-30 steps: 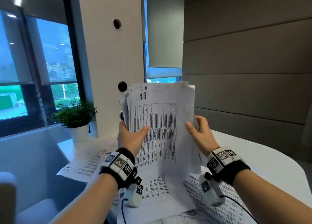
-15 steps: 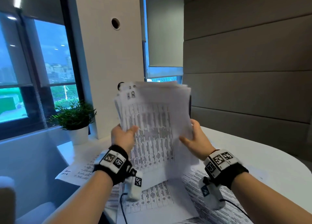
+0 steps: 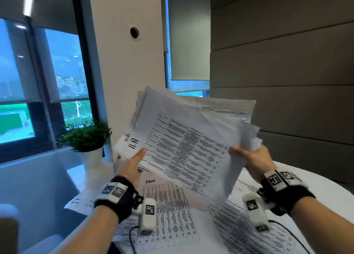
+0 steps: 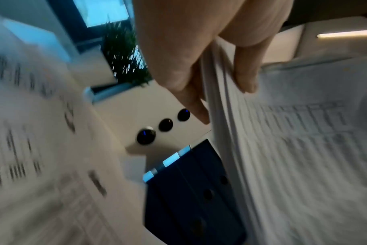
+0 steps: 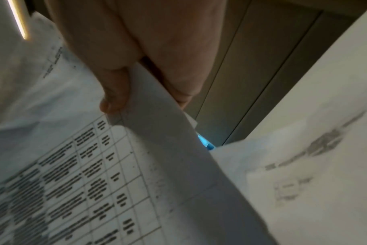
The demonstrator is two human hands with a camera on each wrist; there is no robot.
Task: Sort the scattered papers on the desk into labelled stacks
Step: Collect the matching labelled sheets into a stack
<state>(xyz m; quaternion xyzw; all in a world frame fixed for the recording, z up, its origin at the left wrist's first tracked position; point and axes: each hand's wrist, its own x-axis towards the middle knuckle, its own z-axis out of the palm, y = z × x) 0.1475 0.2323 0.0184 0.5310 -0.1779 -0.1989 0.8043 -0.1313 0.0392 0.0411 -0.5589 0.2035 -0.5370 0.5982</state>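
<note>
While tilted: paper bundle (image 3: 183,138) between both hands

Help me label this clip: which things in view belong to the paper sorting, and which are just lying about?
Part of the job:
- white printed bundle marked H.R, held by left hand and right hand
- white sheet headed Admin on the white desk
- white sheet marked I.T

Lying about:
- green plant in white pot
- dark ring binders
</note>
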